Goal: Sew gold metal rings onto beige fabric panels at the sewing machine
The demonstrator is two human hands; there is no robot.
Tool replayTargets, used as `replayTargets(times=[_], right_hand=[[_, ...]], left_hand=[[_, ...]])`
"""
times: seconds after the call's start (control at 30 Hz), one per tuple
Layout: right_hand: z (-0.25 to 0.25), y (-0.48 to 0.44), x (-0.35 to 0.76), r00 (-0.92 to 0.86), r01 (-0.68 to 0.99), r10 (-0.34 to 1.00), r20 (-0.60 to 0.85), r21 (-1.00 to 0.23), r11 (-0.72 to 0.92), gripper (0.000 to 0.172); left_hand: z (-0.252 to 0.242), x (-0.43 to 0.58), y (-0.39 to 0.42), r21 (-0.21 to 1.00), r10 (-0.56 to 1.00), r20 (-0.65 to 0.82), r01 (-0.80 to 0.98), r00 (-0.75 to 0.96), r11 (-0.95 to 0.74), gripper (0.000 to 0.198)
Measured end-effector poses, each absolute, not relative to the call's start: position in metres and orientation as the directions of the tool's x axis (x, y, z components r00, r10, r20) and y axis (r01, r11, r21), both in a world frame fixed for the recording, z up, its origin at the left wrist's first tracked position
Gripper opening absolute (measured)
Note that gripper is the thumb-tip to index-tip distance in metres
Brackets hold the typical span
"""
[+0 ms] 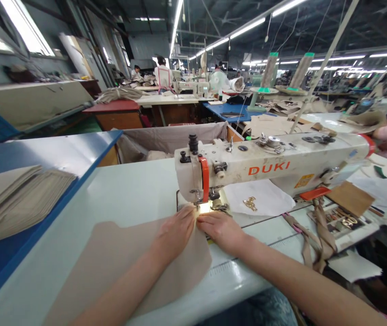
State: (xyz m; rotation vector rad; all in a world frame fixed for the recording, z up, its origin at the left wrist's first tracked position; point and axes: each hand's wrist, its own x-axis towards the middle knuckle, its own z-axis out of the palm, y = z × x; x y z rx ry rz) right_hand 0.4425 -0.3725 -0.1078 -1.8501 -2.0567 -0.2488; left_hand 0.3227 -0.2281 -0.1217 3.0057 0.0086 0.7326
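A large beige fabric piece (118,249) lies on the pale sewing table, its upper edge under the lit needle area of a white sewing machine (268,158). My left hand (176,228) rests on this fabric just in front of the presser foot, fingers together and gripping a raised bit of it. Beside it, my right hand (222,228) has its fingers closed at the fabric's edge, with the fingertips of both hands almost meeting. The needle tip and the exact stitching spot are hidden by the fingers and the glare.
Gold metal hardware (249,203) sits on a white cloth (264,194) behind the needle. A parts tray (360,228) and hanging fabric straps (321,231) are at right. Stacked beige panels (20,203) lie on the blue table (88,158) at left. A cloth-lined bin (176,136) stands behind.
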Motion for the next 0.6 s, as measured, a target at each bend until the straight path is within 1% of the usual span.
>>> replayTargets(times=[0.13, 0.27, 0.3, 0.37, 0.4, 0.47, 0.5, 0.53, 0.57, 0.6], right_hand=[[-0.108, -0.382, 0.419, -0.158, 0.97, 0.883, 0.441, -0.098, 0.223, 0.011], [-0.108, -0.389, 0.401, -0.16, 0.96, 0.875, 0.457, -0.137, 0.246, 0.013], [-0.108, -0.39, 0.399, -0.155, 0.959, 0.878, 0.453, -0.144, 0.243, 0.015], [-0.111, -0.392, 0.397, -0.136, 0.96, 0.884, 0.447, -0.161, 0.229, 0.018], [-0.112, -0.393, 0.397, -0.125, 0.96, 0.886, 0.447, -0.17, 0.222, 0.02], [-0.115, -0.394, 0.398, -0.102, 0.956, 0.883, 0.458, -0.199, 0.214, 0.024], [-0.116, -0.395, 0.398, -0.09, 0.952, 0.878, 0.47, -0.217, 0.214, 0.025], [-0.117, -0.396, 0.397, -0.074, 0.948, 0.874, 0.481, -0.238, 0.211, 0.026], [-0.116, -0.396, 0.397, -0.054, 0.945, 0.867, 0.495, -0.255, 0.205, 0.027], [-0.115, -0.397, 0.396, -0.034, 0.944, 0.859, 0.51, -0.267, 0.196, 0.028]], left_hand=[[-0.121, 0.292, -0.24, 0.065, 0.033, 0.472, 0.003, 0.881, -0.998, 0.032], [-0.103, 0.266, -0.254, 0.113, 0.114, 0.442, 0.071, 0.89, -0.991, 0.035], [-0.098, 0.259, -0.257, 0.121, 0.149, 0.441, 0.106, 0.885, -0.987, 0.039], [-0.093, 0.24, -0.263, 0.118, 0.196, 0.438, 0.16, 0.877, -0.98, 0.053], [-0.094, 0.227, -0.265, 0.092, 0.175, 0.445, 0.15, 0.878, -0.984, 0.062], [-0.107, 0.197, -0.267, -0.02, 0.059, 0.444, 0.076, 0.894, -0.997, 0.07], [-0.117, 0.18, -0.266, -0.111, -0.038, 0.439, 0.012, 0.898, -0.994, 0.067], [-0.127, 0.163, -0.263, -0.187, -0.079, 0.417, 0.001, 0.906, -0.982, 0.063], [-0.136, 0.147, -0.258, -0.23, -0.109, 0.406, -0.014, 0.907, -0.973, 0.06], [-0.141, 0.134, -0.251, -0.229, -0.118, 0.409, -0.023, 0.905, -0.973, 0.059]])
